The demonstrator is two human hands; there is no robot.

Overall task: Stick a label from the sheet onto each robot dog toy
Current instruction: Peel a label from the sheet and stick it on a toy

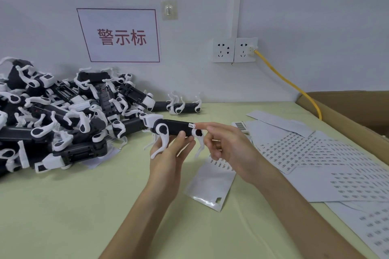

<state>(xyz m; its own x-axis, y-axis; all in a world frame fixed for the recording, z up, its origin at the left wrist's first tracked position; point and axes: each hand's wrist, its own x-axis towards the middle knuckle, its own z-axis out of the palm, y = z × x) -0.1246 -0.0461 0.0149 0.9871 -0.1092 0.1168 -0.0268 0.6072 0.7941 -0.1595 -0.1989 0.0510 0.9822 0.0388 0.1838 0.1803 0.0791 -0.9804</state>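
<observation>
We see a black robot dog toy (174, 127) with white legs at centre, bearing a small white label (192, 125). At left, a heap of toys (63, 115) — the same black and white. The bench (73, 206) is pale yellow-green. At right, white label sheets (315, 153) show rows of grey marks. Upper left, a white sign (121, 35) — red border, red characters. A yellow cable (288, 82) crosses the grey wall (315, 17); the box (347, 115) is brown cardboard.

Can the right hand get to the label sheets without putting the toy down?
Probably yes. The left hand grips the robot dog toy, while the right hand only has a fingertip at the label on its back. The label sheets lie flat just right of that hand, with nothing between.
</observation>
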